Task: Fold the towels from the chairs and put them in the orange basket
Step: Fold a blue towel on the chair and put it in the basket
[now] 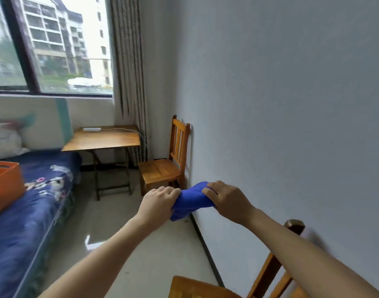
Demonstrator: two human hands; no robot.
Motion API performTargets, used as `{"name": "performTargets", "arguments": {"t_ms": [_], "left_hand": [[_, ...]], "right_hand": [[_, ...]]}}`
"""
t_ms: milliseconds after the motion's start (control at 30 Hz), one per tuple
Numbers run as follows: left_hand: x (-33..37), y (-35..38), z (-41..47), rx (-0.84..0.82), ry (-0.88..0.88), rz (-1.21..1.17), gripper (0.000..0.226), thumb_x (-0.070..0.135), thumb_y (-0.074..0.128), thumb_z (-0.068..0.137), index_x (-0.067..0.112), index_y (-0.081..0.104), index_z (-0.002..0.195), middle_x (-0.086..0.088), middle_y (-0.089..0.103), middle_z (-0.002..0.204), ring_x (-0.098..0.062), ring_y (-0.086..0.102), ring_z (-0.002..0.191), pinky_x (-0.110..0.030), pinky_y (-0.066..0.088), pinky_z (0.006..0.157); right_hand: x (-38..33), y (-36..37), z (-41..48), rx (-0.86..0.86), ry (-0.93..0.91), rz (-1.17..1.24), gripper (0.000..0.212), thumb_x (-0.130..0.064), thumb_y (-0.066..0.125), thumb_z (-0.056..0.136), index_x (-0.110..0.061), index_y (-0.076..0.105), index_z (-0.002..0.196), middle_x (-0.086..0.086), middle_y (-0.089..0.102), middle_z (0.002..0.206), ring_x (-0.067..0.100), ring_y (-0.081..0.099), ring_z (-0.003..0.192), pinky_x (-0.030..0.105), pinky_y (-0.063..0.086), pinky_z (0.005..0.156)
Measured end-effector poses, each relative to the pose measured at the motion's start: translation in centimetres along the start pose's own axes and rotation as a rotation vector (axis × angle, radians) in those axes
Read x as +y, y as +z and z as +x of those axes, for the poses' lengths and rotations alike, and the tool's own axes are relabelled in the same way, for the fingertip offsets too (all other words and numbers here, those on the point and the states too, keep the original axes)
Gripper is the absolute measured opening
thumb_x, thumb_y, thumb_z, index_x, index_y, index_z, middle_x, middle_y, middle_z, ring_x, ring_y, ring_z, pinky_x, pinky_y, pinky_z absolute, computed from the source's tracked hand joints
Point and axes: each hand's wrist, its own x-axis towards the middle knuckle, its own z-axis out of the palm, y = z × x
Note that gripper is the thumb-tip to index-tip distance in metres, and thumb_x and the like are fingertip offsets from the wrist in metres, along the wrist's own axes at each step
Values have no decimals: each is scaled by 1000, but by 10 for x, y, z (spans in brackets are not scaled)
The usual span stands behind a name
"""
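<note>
Head view: past the near chair (205, 287) at five o'clock, left hand (160, 201) and right hand (227, 198) each clench an end of the bunched blue towel (192, 201), held in midair. Its loose layers may slip apart before reaching the orange basket (3, 179), on the bed at nine o'clock.

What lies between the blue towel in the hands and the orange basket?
In the head view, only bare floor and the blue patterned bedcover that the orange basket stands on separate it from the blue towel.
</note>
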Motion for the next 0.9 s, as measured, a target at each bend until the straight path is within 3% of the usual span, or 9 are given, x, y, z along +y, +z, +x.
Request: {"name": "performTargets", "arguments": {"t_ms": [133, 333, 467, 600, 800, 900], "left_hand": [[-32, -43, -80, -81, -187, 160, 26, 16, 60, 52, 19, 64, 77, 7, 66, 66, -16, 62, 51, -20, 47, 45], [-77, -122, -174, -133, -433, 395, 39, 9, 79, 37, 20, 66, 72, 8, 64, 60, -15, 58, 45, -19, 43, 42], [-112, -160, -228, -181, -584, 518, 34, 11, 71, 39, 20, 65, 71, 6, 61, 57, -18, 58, 44, -20, 43, 39], [-158, -193, -275, -225, -702, 595, 44, 12, 80, 26, 22, 65, 66, 7, 58, 53, -16, 56, 43, -18, 40, 37], [-226, -215, -325, -224, -768, 595, 46, 15, 81, 22, 23, 66, 64, 8, 58, 52, -13, 55, 41, -16, 39, 36], [-257, -212, -343, -234, -771, 580, 43, 16, 80, 24, 25, 65, 64, 9, 58, 52, -11, 54, 41, -15, 39, 37]], "right_hand": [[-65, 33, 49, 101, -160, 128, 26, -9, 48, 73, -13, 46, 99, 7, 67, 82, 22, 63, 63, 23, 49, 46], [-176, 78, 125, 115, -238, 402, 52, -7, 76, 59, -14, 47, 100, 4, 65, 83, 21, 61, 64, 28, 52, 48], [-242, 94, 183, 140, -310, 520, 48, -9, 76, 58, -16, 48, 97, 1, 64, 78, 20, 60, 62, 23, 48, 45], [-304, 115, 243, 171, -362, 578, 28, -14, 60, 68, -16, 53, 95, 1, 62, 77, 21, 60, 62, 24, 48, 44], [-365, 150, 308, 162, -428, 631, 25, -19, 51, 76, -18, 49, 101, 0, 63, 80, 19, 60, 64, 24, 50, 47], [-386, 172, 324, 146, -436, 659, 32, -17, 57, 71, -19, 48, 101, -2, 63, 81, 18, 61, 65, 24, 49, 47]]}}
